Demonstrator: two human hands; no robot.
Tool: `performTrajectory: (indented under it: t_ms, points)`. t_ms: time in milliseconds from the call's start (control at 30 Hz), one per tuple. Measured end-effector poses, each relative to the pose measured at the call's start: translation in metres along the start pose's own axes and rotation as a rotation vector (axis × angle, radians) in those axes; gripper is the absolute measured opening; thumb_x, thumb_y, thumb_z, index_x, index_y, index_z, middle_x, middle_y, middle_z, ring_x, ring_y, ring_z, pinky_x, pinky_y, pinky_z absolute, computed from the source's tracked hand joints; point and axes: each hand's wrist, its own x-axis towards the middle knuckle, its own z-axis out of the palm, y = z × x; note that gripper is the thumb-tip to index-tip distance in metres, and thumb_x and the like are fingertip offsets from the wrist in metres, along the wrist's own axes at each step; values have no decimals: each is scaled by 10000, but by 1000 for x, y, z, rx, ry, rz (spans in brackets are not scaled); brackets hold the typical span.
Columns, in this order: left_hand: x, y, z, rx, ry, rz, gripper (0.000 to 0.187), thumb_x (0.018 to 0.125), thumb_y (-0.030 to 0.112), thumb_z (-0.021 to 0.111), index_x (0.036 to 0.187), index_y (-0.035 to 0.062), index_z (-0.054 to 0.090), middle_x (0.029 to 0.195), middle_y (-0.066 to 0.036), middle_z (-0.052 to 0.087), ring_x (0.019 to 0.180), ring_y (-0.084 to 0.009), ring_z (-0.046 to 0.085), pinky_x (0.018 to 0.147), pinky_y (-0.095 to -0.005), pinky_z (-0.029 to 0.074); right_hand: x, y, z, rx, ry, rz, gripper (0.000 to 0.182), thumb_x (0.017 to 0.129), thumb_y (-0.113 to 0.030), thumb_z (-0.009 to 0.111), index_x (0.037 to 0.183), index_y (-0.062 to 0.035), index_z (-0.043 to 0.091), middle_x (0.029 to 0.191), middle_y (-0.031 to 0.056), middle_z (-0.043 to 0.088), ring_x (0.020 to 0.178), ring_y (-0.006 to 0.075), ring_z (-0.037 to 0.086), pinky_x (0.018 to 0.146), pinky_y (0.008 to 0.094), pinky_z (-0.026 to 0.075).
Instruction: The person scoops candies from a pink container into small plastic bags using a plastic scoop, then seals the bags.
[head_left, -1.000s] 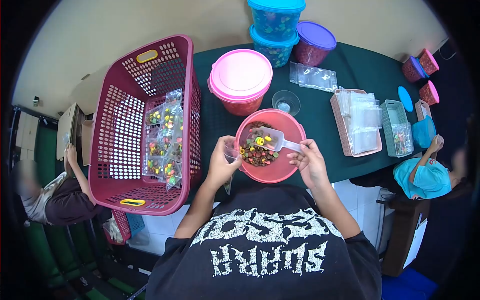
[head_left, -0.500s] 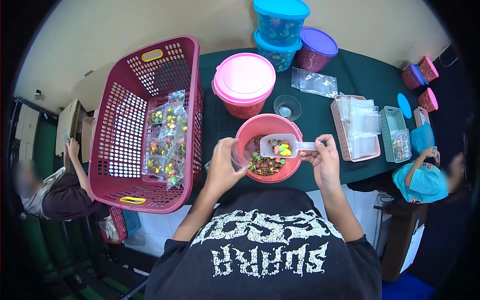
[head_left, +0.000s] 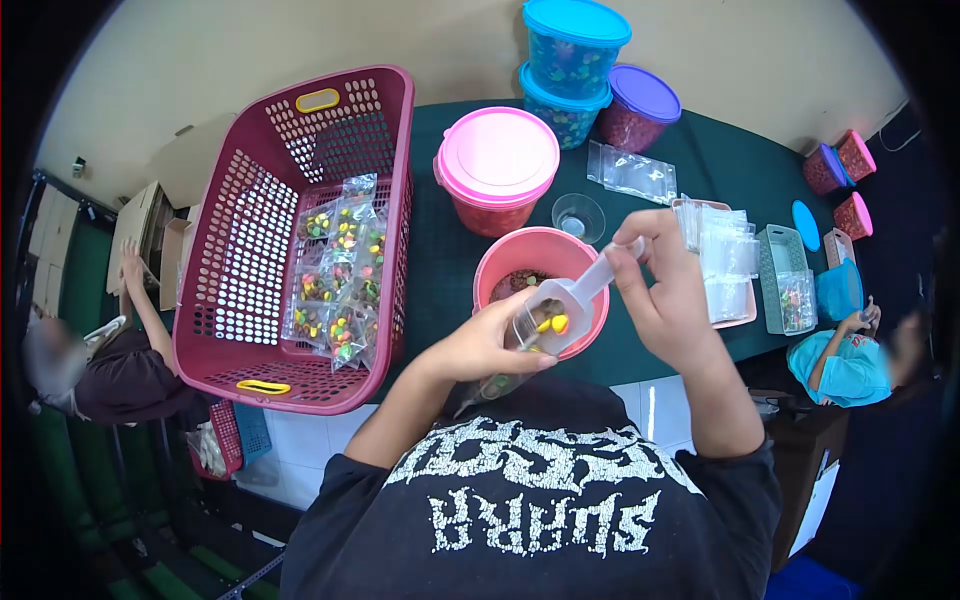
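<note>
My right hand (head_left: 655, 290) grips the handle of a translucent white scoop (head_left: 566, 300), tilted down toward my left. Yellow, orange and brown candies (head_left: 552, 323) lie in its mouth. My left hand (head_left: 488, 340) is closed around a clear plastic bag (head_left: 500, 383), whose opening meets the scoop's lip; some pieces show inside the bag. Both hands are over the near side of a pink bucket (head_left: 487, 262), which holds more candies, mostly brown where visible. The hands and scoop hide much of the bucket's inside.
At left stands a maroon basket (head_left: 398, 200) with several filled bags (head_left: 340, 270). Behind the bucket are a pink-lidded tub (head_left: 500, 155), a clear cup (head_left: 578, 217) and stacked blue-lidded tubs (head_left: 572, 75). To the right, a tray holds empty bags (head_left: 722, 255). Other people work at both sides.
The scoop has swung from level over the bucket to a downward tilt into the bag's opening. My right hand has risen and turned; my left hand has moved right and nearer my body.
</note>
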Motion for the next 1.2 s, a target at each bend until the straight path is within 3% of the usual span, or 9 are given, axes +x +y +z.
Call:
performTrajectory:
  t_ms: [200,367,533,600,667,867,967,1067,1200]
  points:
    - [16,-8,-21,-639,-539,-44,701,699,241,754,1265,1,417,1058,-111,556,885,-190,602,794,-307,474,24,-10,-1,134,-352,-221,188,808,-25,637,939,-37,502,822,119,569,749,310,591,664,399,472]
    - [15,1,-16,-597,-525,-6,652,667,259,730,1163,-76,473,919,-170,593,843,-264,615,736,-366,506,34,-14,2,39,-578,-267,210,781,-51,657,954,-38,540,856,107,585,824,328,582,731,414,463]
    - [18,-6,-24,-605,-633,-12,673,710,235,759,1251,7,430,1068,-131,562,898,-211,614,802,-340,488,30,-10,13,75,-699,-280,281,749,-60,669,1004,-44,552,867,113,594,839,336,579,749,420,457]
    - [18,-11,-33,-586,-632,-53,679,705,230,763,1250,4,426,1054,-136,564,882,-192,609,719,-302,487,37,-13,-4,-84,-569,-303,261,761,-1,645,996,-54,542,864,107,609,806,310,580,718,399,459]
    - [18,-16,-39,-548,-632,-135,692,696,221,771,1248,-1,418,1027,-147,569,849,-154,599,552,-225,485,33,2,-10,343,-318,-274,244,783,104,586,945,-66,520,847,84,602,793,247,574,678,371,454]
    - [24,-14,-29,-551,-630,-2,721,716,231,755,1289,24,370,972,-144,574,679,-98,562,433,-186,405,18,5,8,105,-493,-260,256,789,31,635,995,-64,517,846,72,576,795,229,572,729,356,444]
    - [20,-14,-35,-516,-552,-121,679,731,218,747,1282,40,394,1047,-118,558,811,-98,567,493,-196,437,1,33,-10,445,-31,-102,210,891,-14,573,1051,-68,449,856,69,573,786,179,574,708,315,451]
    - [13,-21,-34,-311,-233,-60,573,782,143,709,1275,43,435,1120,-65,533,1016,-135,525,832,-275,459,-3,58,-36,368,490,54,154,985,-134,473,1103,-88,384,825,58,578,702,91,532,625,224,420]
    - [-4,-49,-38,-277,-41,-88,573,784,97,694,1281,33,414,1105,-87,539,989,-151,549,862,-287,463,-46,195,-31,52,602,586,215,959,-151,517,1112,-86,382,853,71,579,641,89,546,526,204,409]
